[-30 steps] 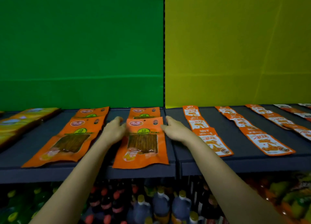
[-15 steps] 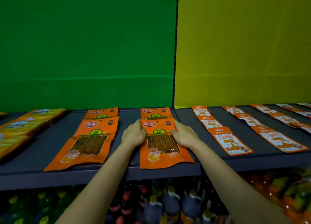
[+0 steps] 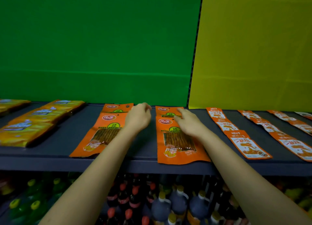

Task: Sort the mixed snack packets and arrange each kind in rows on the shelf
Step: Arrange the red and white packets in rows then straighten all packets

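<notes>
- Orange packet (image 3: pixel 179 140) lies flat at the shelf (image 3: pixel 145 150) front, its top overlapping the rear packet (image 3: pixel 166 111).
- Left hand (image 3: pixel 138 118), at its edge half a second ago, is lifted off, loosely curled, holding nothing.
- Right hand (image 3: pixel 189 123) rests on it, fingers relaxed.
- This row looks settled.
</notes>
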